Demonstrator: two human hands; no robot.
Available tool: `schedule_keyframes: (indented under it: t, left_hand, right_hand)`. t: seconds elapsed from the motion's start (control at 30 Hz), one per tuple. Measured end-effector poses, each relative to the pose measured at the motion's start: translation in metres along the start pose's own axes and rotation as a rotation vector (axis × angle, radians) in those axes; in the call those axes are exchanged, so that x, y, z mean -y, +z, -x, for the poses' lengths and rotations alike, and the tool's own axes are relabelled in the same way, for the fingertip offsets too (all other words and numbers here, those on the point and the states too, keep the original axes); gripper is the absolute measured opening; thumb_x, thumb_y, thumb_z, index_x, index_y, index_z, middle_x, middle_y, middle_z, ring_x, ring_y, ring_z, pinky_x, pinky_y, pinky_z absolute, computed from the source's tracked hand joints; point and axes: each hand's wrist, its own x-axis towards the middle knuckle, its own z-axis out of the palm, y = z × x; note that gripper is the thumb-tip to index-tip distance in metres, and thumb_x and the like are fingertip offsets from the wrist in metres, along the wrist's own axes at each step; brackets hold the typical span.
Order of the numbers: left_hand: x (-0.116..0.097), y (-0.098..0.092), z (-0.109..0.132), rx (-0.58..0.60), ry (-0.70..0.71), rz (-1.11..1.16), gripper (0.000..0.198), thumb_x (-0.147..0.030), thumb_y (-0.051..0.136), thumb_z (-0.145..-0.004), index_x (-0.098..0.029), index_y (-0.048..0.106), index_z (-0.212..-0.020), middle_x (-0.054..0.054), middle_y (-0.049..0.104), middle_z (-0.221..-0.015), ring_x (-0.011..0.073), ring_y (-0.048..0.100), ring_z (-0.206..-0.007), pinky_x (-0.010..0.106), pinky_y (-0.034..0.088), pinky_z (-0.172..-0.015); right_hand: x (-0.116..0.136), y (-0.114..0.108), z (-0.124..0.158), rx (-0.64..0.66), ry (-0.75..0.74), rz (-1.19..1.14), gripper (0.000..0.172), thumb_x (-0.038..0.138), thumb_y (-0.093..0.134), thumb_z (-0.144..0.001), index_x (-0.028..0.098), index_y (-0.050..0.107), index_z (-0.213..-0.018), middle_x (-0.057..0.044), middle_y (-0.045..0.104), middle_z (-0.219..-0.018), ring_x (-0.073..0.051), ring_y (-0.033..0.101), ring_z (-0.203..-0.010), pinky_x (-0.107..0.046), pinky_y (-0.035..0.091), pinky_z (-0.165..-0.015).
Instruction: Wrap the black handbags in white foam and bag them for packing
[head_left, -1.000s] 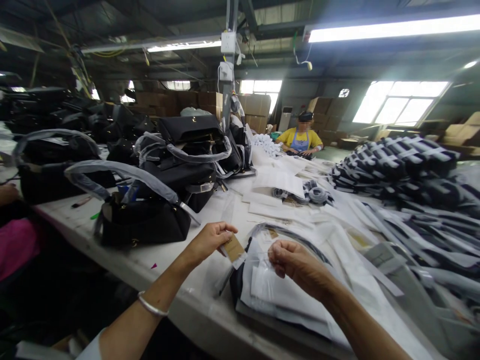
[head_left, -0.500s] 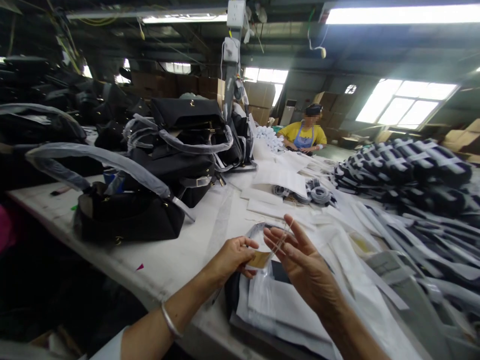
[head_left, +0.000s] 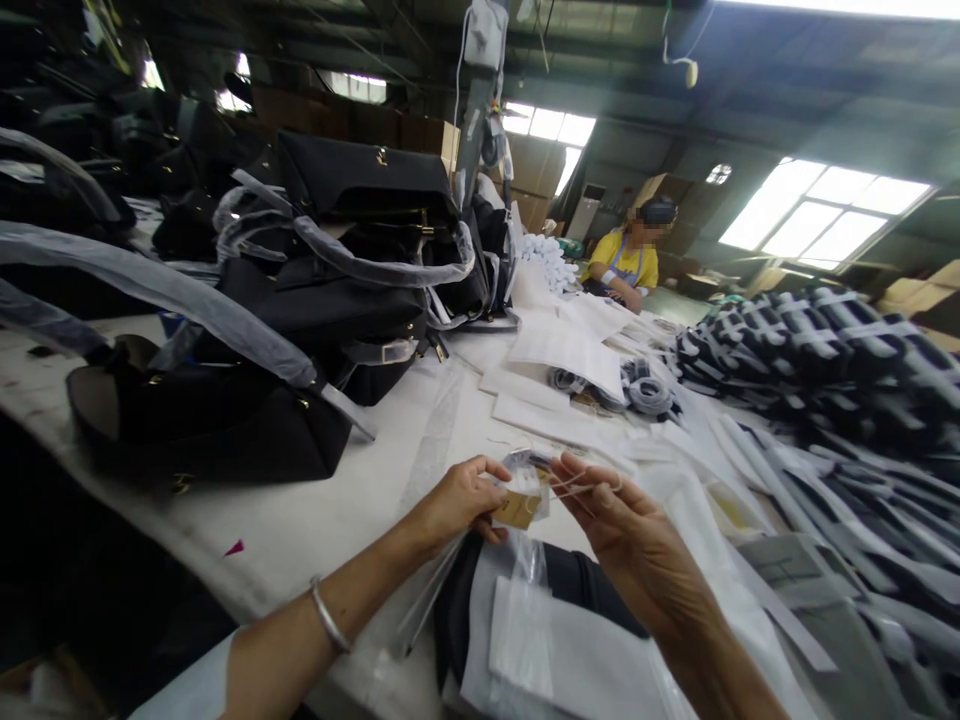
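Observation:
Between thumb and fingers, my left hand [head_left: 466, 500] pinches a tan hang tag [head_left: 517, 508] with a small clear plastic piece over it. A thin pale string [head_left: 574, 488] runs from the tag to my right hand [head_left: 611, 505], whose fingers are closed on it. Below both hands lies a black bag [head_left: 457, 600], partly covered with white wrapping sheets [head_left: 570, 645] and clear plastic. Part of this bag is hidden behind my right wrist.
Black handbags [head_left: 217, 420] with plastic-wrapped handles stand at the left. White foam sheets [head_left: 562, 360] and rolled grey straps [head_left: 649, 392] lie ahead. Wrapped black pieces [head_left: 832, 350] are piled at the right. A co-worker in yellow [head_left: 622, 262] is at the far side.
My right hand's spread fingers have closed on the string, and the tag has turned flatter toward me. The view has shifted, and the co-worker has turned and bent an arm.

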Motion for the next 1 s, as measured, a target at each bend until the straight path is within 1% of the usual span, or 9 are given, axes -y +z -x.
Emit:
schedule_keyframes:
  t: [0.2,0.33,0.5,0.6,0.7,0.77,0.87,0.93,1.0]
  left_hand:
    - [-0.005,0.004,-0.017,0.066,-0.011,0.012,0.057,-0.042,0.08,-0.062,-0.015,0.049,-0.102,0.003,0.067,-0.076,0.0146,0.064,-0.049,0.023,0.05,-0.044]
    - [-0.006,0.001,-0.024,0.064,-0.005,0.0,0.055,-0.044,0.076,-0.066,-0.016,0.047,-0.103,0.003,0.065,-0.076,0.0136,0.064,-0.051,0.023,0.052,-0.047]
    - [-0.008,-0.015,-0.03,0.056,0.031,-0.087,0.047,-0.044,0.068,-0.073,-0.019,0.048,-0.106,0.001,0.063,-0.079,0.0166,0.066,-0.06,0.027,0.054,-0.053]
    - [-0.005,-0.024,-0.035,-0.003,0.067,-0.207,0.034,-0.04,0.061,-0.08,-0.018,0.051,-0.103,0.002,0.063,-0.079,0.0195,0.067,-0.067,0.032,0.055,-0.06]
    - [0.002,-0.033,-0.039,-0.155,0.127,-0.363,0.018,-0.032,0.056,-0.083,-0.02,0.055,-0.097,0.003,0.064,-0.082,0.0214,0.067,-0.082,0.035,0.052,-0.077]
    - [0.007,-0.037,-0.04,-0.211,0.151,-0.454,0.012,-0.026,0.057,-0.081,-0.021,0.059,-0.093,0.003,0.065,-0.079,0.0238,0.065,-0.092,0.036,0.047,-0.089]
    - [0.013,-0.035,-0.042,-0.194,0.156,-0.527,0.013,-0.022,0.057,-0.079,-0.022,0.064,-0.089,0.004,0.066,-0.074,0.0264,0.065,-0.093,0.036,0.044,-0.092]
    - [0.017,-0.03,-0.044,-0.16,0.154,-0.535,0.016,-0.022,0.056,-0.079,-0.022,0.067,-0.091,0.005,0.069,-0.08,0.0261,0.066,-0.092,0.034,0.046,-0.089]
    - [0.02,-0.026,-0.046,-0.121,0.131,-0.517,0.023,-0.022,0.053,-0.079,-0.021,0.067,-0.097,0.005,0.07,-0.081,0.0245,0.068,-0.086,0.032,0.049,-0.081]
  right_hand:
    - [0.004,-0.015,0.0,-0.014,-0.005,-0.004,0.029,0.042,0.088,-0.066,0.027,0.08,-0.089,-0.008,0.075,-0.112,-0.028,0.064,-0.117,-0.05,0.03,-0.118]
    - [0.007,-0.027,0.001,-0.047,-0.044,0.024,0.026,0.041,0.088,-0.066,0.028,0.08,-0.088,-0.007,0.075,-0.11,-0.029,0.065,-0.116,-0.053,0.026,-0.119]
    - [0.007,-0.03,0.007,-0.03,-0.051,0.035,0.022,0.042,0.086,-0.07,0.029,0.08,-0.086,-0.007,0.075,-0.113,-0.03,0.065,-0.115,-0.054,0.032,-0.117]
    - [0.01,-0.029,0.006,-0.035,-0.067,0.01,0.02,0.044,0.084,-0.072,0.03,0.079,-0.085,-0.004,0.077,-0.104,-0.028,0.067,-0.111,-0.052,0.038,-0.113]
    - [0.019,-0.03,-0.002,-0.096,-0.094,0.019,0.025,0.047,0.087,-0.067,0.027,0.076,-0.075,-0.001,0.076,-0.083,-0.022,0.072,-0.086,-0.045,0.053,-0.098]
    - [0.021,-0.031,-0.011,-0.144,-0.046,0.093,0.034,0.05,0.089,-0.061,0.022,0.072,-0.068,0.0,0.07,-0.074,-0.014,0.065,-0.061,-0.036,0.06,-0.076]
    - [0.01,-0.031,-0.029,-0.137,0.167,0.336,0.043,0.053,0.088,-0.059,0.017,0.068,-0.066,0.001,0.063,-0.063,-0.006,0.047,-0.042,-0.024,0.049,-0.046]
    - [-0.006,-0.032,-0.043,-0.077,0.309,0.508,0.045,0.058,0.083,-0.063,0.017,0.065,-0.068,0.004,0.055,-0.05,-0.006,0.041,-0.036,-0.021,0.037,-0.036]
    - [-0.024,-0.033,-0.057,-0.009,0.392,0.643,0.043,0.057,0.079,-0.066,0.018,0.061,-0.067,0.006,0.052,-0.046,-0.005,0.037,-0.032,-0.019,0.031,-0.033]
